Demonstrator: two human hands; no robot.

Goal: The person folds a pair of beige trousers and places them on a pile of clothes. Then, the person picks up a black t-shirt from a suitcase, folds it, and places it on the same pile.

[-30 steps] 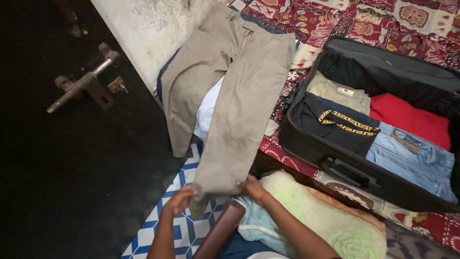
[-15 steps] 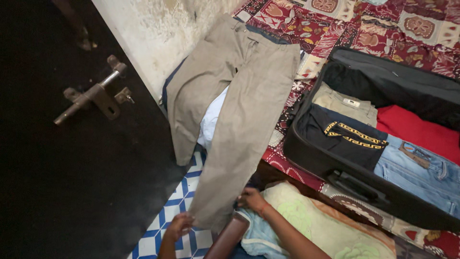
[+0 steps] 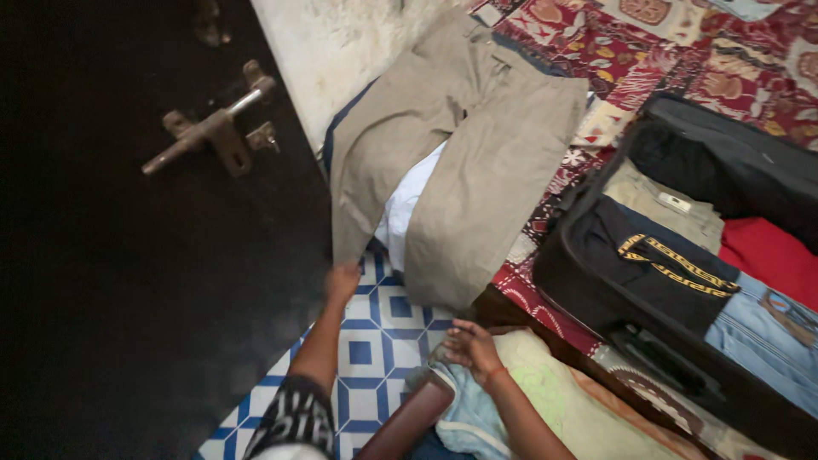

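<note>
Now left hand [image 3: 342, 282] fingers clamp khaki trousers [image 3: 477, 162] hem; right hand [image 3: 471, 347] fingers apart.

trousers [image 3: 477, 162]: matt khaki cloth | floor [image 3: 375, 341]: glossy tile | latch [image 3: 213, 128]: dull metal

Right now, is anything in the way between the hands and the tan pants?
No. The left hand is already at the hem of one leg of the tan pants, with nothing visible between them. The right hand hovers open just below the other leg's hem, with only patterned floor tiles under the gap.
</note>
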